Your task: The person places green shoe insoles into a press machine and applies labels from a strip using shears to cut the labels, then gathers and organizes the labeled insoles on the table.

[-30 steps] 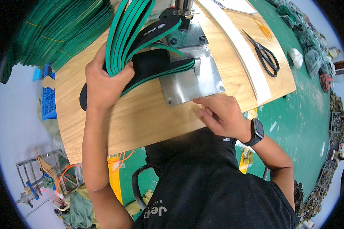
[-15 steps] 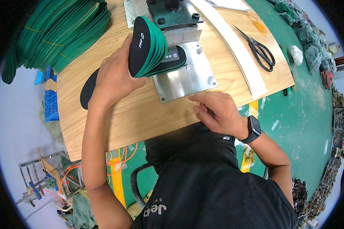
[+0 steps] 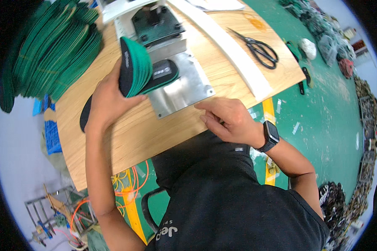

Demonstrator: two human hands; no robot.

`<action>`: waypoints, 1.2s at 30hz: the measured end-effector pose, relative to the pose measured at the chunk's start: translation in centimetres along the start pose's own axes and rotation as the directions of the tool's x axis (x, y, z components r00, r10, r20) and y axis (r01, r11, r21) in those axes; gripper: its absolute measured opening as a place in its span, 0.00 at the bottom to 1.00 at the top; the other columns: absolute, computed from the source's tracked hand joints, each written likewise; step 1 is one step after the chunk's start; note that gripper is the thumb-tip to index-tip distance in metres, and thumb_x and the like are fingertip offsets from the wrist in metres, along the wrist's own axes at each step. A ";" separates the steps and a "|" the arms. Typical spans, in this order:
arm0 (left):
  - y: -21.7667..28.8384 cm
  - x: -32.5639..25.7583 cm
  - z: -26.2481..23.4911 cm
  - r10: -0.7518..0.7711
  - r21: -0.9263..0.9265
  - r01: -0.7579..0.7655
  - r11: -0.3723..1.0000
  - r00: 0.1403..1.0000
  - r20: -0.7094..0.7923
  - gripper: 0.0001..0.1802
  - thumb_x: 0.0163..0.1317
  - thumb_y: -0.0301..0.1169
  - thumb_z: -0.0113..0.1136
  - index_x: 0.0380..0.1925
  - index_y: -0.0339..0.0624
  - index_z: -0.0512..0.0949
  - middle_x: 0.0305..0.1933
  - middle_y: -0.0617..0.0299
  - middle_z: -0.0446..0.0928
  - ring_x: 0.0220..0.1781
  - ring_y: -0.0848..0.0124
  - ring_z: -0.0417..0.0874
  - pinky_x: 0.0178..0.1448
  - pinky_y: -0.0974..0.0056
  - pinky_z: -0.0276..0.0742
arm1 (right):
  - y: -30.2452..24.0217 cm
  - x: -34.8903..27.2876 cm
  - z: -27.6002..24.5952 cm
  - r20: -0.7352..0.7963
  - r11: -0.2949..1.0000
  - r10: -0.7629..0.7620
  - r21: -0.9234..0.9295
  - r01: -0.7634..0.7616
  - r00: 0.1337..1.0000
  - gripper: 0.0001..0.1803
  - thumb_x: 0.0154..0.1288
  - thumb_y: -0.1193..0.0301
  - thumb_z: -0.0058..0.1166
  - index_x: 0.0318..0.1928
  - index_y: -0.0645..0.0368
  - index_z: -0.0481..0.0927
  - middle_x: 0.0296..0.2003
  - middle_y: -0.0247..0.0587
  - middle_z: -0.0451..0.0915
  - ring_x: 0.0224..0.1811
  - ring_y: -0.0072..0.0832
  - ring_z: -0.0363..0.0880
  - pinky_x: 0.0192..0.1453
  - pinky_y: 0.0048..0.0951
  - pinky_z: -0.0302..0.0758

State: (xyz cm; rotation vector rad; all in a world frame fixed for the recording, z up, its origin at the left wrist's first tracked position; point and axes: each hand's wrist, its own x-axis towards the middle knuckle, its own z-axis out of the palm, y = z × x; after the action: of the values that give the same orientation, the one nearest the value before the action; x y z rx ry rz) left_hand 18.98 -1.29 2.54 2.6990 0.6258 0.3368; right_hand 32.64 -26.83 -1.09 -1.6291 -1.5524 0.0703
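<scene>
My left hand (image 3: 107,98) is closed round a bundle of insoles (image 3: 138,69), black on one face with green layered edges, its upper end bent upward. Beneath the bundle, a black insole end (image 3: 169,77) with a light label lies over the metal plate (image 3: 186,90). Another black rounded insole end (image 3: 85,113) shows left of my left wrist. My right hand (image 3: 228,119), with a watch on the wrist, hovers by the plate's near edge. Its fingers are loosely curled, with thumb and forefinger apart and nothing visible between them.
A press-like machine (image 3: 157,25) stands behind the plate. Tall stacks of green insoles (image 3: 54,50) fill the far left. A white curved strip (image 3: 228,50), black scissors (image 3: 262,54) and yellow rubber bands (image 3: 255,23) lie on the wooden table (image 3: 134,146) to the right.
The whole view has shifted, so the table, machine and insoles appear further left. The left hand keeps its hold on the bundle; the right hand remains by the plate's near edge.
</scene>
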 end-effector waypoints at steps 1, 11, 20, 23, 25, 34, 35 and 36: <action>-0.6 -0.1 0.2 0.034 -0.050 -0.035 0.998 0.999 -0.034 0.54 0.38 0.42 0.72 0.67 0.40 0.58 0.55 0.39 0.73 0.57 0.49 0.75 0.60 0.56 0.70 | 0.3 0.2 -1.0 -0.057 0.996 0.000 -0.092 -0.006 0.998 0.10 0.56 0.76 0.56 0.40 0.62 0.77 0.26 0.47 0.76 0.26 0.43 0.77 0.32 0.37 0.74; 1.1 -2.9 -0.4 0.013 -0.460 -0.448 0.767 0.728 -0.686 0.24 0.68 0.30 0.45 0.61 0.31 0.62 0.61 0.44 0.67 0.65 0.57 0.68 0.69 0.51 0.61 | 15.0 11.7 -9.3 -0.146 0.769 0.286 -0.554 -0.318 0.947 0.21 0.56 0.55 0.59 0.34 0.63 0.83 0.29 0.49 0.82 0.34 0.42 0.82 0.39 0.37 0.77; 0.1 -8.4 1.4 -0.096 -0.576 -0.410 0.707 0.752 -0.653 0.19 0.69 0.27 0.38 0.56 0.28 0.66 0.44 0.48 0.78 0.49 0.62 0.79 0.59 0.58 0.71 | 18.4 15.9 -7.2 -0.122 0.703 0.590 -0.410 -0.582 0.798 0.24 0.46 0.57 0.68 0.34 0.67 0.84 0.33 0.57 0.83 0.36 0.44 0.83 0.42 0.35 0.77; 0.3 -8.3 1.9 -0.093 -0.590 -0.410 0.695 0.763 -0.640 0.18 0.70 0.27 0.37 0.55 0.28 0.67 0.41 0.49 0.79 0.46 0.64 0.79 0.57 0.59 0.73 | 20.8 15.8 -7.2 -0.184 0.772 0.486 -0.368 -0.518 0.854 0.24 0.44 0.57 0.69 0.23 0.70 0.81 0.21 0.53 0.80 0.23 0.38 0.78 0.30 0.35 0.73; 0.5 -8.2 2.2 -0.074 -0.601 -0.411 0.686 0.782 -0.619 0.18 0.70 0.28 0.38 0.54 0.28 0.68 0.40 0.49 0.79 0.46 0.64 0.79 0.56 0.59 0.73 | 21.3 15.9 -6.9 -0.196 0.762 0.480 -0.391 -0.517 0.855 0.22 0.45 0.57 0.69 0.26 0.67 0.82 0.22 0.51 0.80 0.23 0.36 0.78 0.30 0.34 0.73; 5.6 -6.2 3.5 0.011 -0.624 -0.356 0.696 0.873 -0.487 0.10 0.63 0.23 0.49 0.40 0.33 0.79 0.34 0.57 0.76 0.38 0.72 0.76 0.46 0.69 0.71 | 17.4 15.2 -9.5 -0.140 0.763 0.433 -0.468 -0.445 0.890 0.17 0.50 0.59 0.61 0.30 0.62 0.84 0.28 0.50 0.83 0.32 0.39 0.82 0.40 0.35 0.77; 6.8 -5.5 4.2 0.027 -0.664 -0.315 0.679 0.914 -0.406 0.10 0.63 0.24 0.49 0.38 0.33 0.79 0.34 0.58 0.75 0.37 0.72 0.75 0.45 0.69 0.71 | 16.5 14.5 -10.1 -0.109 0.846 0.402 -0.335 -0.414 0.909 0.14 0.55 0.61 0.60 0.28 0.60 0.81 0.23 0.42 0.80 0.26 0.29 0.77 0.32 0.28 0.73; 8.1 -4.7 4.7 0.037 -0.704 -0.268 0.657 0.945 -0.325 0.10 0.63 0.25 0.50 0.39 0.34 0.79 0.36 0.58 0.75 0.39 0.72 0.75 0.46 0.67 0.70 | 14.8 13.6 -10.4 -0.082 0.909 0.363 -0.189 -0.372 0.928 0.12 0.59 0.62 0.59 0.25 0.57 0.79 0.19 0.35 0.78 0.19 0.19 0.72 0.24 0.21 0.68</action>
State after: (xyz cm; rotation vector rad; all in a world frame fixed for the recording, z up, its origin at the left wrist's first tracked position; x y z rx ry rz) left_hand 19.38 -11.61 0.67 1.9029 0.2286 0.8384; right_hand 53.30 -18.78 3.41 -2.0566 -1.2312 0.0795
